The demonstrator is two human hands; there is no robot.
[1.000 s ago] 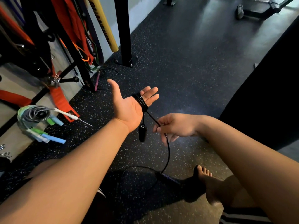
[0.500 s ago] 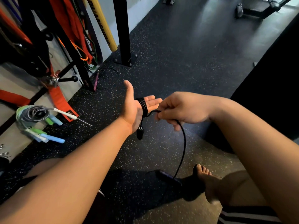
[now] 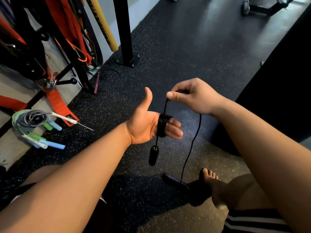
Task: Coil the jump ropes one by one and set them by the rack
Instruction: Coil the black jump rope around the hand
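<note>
Speckled rubber floor (image 3: 168, 68) fills the view, with the rack post (image 3: 123, 31) bolted near its far left edge and coiled ropes (image 3: 30, 121) lying beside the rack. Palm up, the left hand (image 3: 143, 126) has its fingers straight and thumb raised. The black jump rope (image 3: 162, 125) is wound crosswise round those fingers, and one handle (image 3: 153, 157) dangles below the palm. Just above and beyond the coil, the right hand (image 3: 193, 98) pinches the free cord (the next turn probably passes over the fingertips). From that pinch the thin, glossy cord drops to the second handle (image 3: 173, 179), which lies on the floor by a bare foot (image 3: 213, 184).
</note>
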